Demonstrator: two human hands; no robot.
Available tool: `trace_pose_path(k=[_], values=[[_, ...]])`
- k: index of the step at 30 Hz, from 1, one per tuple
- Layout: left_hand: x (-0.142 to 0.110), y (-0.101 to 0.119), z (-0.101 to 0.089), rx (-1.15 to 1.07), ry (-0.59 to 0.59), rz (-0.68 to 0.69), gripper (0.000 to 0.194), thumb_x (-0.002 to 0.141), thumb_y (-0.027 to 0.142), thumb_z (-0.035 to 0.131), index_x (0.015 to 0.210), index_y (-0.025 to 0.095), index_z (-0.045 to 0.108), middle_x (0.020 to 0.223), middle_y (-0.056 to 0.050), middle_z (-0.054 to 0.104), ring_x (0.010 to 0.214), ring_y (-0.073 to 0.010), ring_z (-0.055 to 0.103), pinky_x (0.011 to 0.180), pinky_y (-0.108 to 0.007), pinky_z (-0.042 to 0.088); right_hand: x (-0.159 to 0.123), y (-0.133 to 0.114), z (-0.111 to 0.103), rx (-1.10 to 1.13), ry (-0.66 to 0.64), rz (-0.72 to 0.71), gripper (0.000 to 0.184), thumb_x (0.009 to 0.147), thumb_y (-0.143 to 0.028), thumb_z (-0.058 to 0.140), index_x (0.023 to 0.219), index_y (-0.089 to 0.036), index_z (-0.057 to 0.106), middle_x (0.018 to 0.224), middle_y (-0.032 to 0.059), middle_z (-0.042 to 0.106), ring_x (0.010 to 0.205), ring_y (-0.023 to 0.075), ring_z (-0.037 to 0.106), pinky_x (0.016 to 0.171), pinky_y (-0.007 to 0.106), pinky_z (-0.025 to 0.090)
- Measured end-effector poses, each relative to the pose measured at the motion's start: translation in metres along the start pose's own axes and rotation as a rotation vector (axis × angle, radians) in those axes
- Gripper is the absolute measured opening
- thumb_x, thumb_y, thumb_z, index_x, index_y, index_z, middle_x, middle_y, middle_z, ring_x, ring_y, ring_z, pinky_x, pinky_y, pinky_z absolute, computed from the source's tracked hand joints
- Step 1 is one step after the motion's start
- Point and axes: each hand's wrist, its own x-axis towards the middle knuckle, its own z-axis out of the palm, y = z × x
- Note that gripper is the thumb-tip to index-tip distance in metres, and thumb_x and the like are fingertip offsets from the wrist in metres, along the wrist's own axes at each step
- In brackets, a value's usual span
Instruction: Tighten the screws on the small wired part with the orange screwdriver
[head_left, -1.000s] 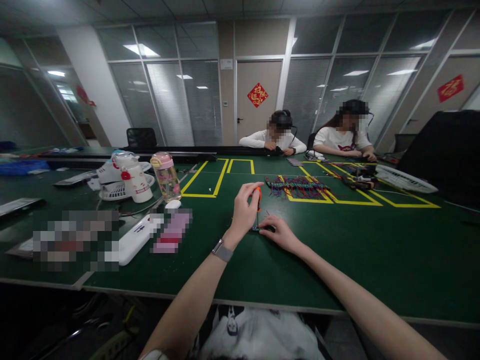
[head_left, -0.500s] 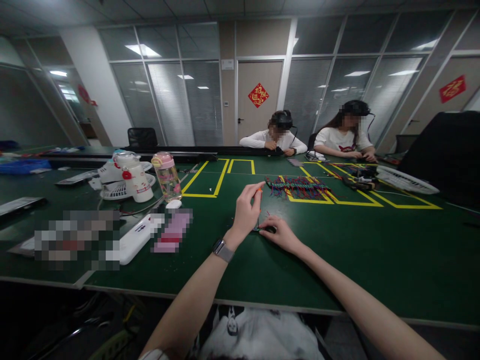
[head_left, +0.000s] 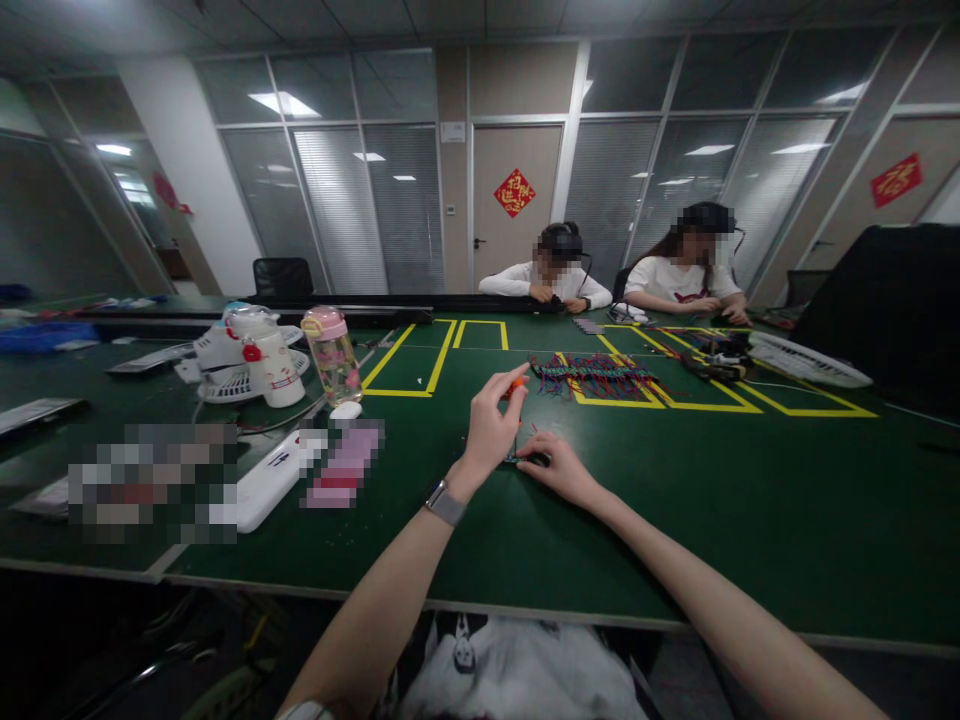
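Observation:
My left hand (head_left: 491, 425) is raised over the table with thumb and fingers closed around an orange-topped screwdriver (head_left: 518, 382). Its thin dark shaft points down, and the tip meets a small part with wires (head_left: 511, 459) on the tabletop. Low on the right, my right hand (head_left: 559, 468) pinches that small wired part at its edge, with a dark piece under the fingers. Most of the part is hidden behind my hands. Beyond them lies a row of small boards with red and blue wires (head_left: 596, 375).
Yellow tape (head_left: 397, 393) marks rectangles on the green table (head_left: 712, 520). To the left stand a pink-lidded bottle (head_left: 334, 360), a white jug (head_left: 274, 365) and a long white case (head_left: 274, 485). Two people sit across the table. A white rack (head_left: 810, 358) lies at the right.
The orange top shows slightly more between my left fingers. Both hands stay nearly in place; the view has shifted a little.

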Motion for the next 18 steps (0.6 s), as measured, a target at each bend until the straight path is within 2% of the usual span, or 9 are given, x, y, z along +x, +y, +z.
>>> trace_pose_path(k=[3,5,9,11,13,15,18], values=[[-0.0003,0.0001,-0.0002,0.054,0.055,-0.008,0.022,0.087,0.024,0.059,0.107,0.022,0.066,0.091,-0.003,0.06,0.085,-0.0139,0.059,0.074,-0.024,0.048,0.0003,-0.0008,-0.0001,-0.003,-0.001,0.01,0.01,0.076,-0.019,0.068,0.085,-0.019,0.073,0.085,0.0054,0.07,0.086,0.0212,0.06,0.085,0.037,0.043],[-0.0005,0.0009,-0.0012,0.096,0.085,-0.017,0.02,0.086,0.027,0.06,0.104,0.022,0.068,0.089,-0.003,0.057,0.082,-0.0137,0.058,0.074,-0.024,0.048,0.0004,-0.0014,-0.0001,0.001,0.003,0.017,0.01,0.076,-0.019,0.068,0.085,-0.019,0.073,0.085,0.0055,0.07,0.086,0.0212,0.06,0.085,0.037,0.043],[0.0002,0.0018,-0.0018,0.049,0.051,-0.014,0.028,0.094,0.023,0.044,0.114,0.022,0.064,0.107,-0.006,0.06,0.099,-0.0155,0.058,0.086,-0.027,0.046,-0.0001,-0.0024,0.0004,0.016,0.015,0.022,0.011,0.076,-0.019,0.068,0.085,-0.019,0.073,0.086,0.0053,0.07,0.087,0.0212,0.06,0.087,0.037,0.042],[0.0007,0.0016,-0.0013,-0.014,0.016,-0.014,0.03,0.094,0.02,0.042,0.117,0.021,0.061,0.109,-0.006,0.061,0.102,-0.0158,0.059,0.087,-0.028,0.047,-0.0004,-0.0026,0.0008,0.012,0.016,0.023,0.01,0.076,-0.02,0.068,0.085,-0.019,0.073,0.085,0.0052,0.07,0.087,0.0215,0.06,0.087,0.038,0.042],[0.0008,0.0014,-0.001,-0.016,0.022,-0.018,0.027,0.092,0.021,0.048,0.113,0.021,0.064,0.099,-0.005,0.062,0.092,-0.0152,0.06,0.08,-0.026,0.048,-0.0005,-0.0026,0.0011,0.005,0.015,0.022,0.01,0.076,-0.02,0.068,0.085,-0.019,0.073,0.084,0.0053,0.07,0.087,0.0217,0.06,0.086,0.038,0.042],[0.0006,0.0012,-0.0013,0.058,0.079,-0.017,0.02,0.087,0.024,0.058,0.103,0.022,0.068,0.087,-0.003,0.058,0.081,-0.014,0.058,0.075,-0.025,0.048,-0.0005,-0.0025,0.0011,0.005,0.016,0.019,0.01,0.076,-0.02,0.068,0.085,-0.019,0.073,0.085,0.0052,0.07,0.087,0.0217,0.06,0.086,0.038,0.042],[0.0004,0.0004,-0.0027,0.155,0.132,-0.006,0.017,0.086,0.027,0.06,0.099,0.024,0.07,0.085,-0.002,0.052,0.078,-0.0131,0.055,0.076,-0.026,0.047,-0.0003,-0.0024,0.0009,0.008,0.017,0.011,0.01,0.076,-0.021,0.069,0.085,-0.02,0.073,0.085,0.005,0.07,0.086,0.0212,0.06,0.086,0.038,0.043]])
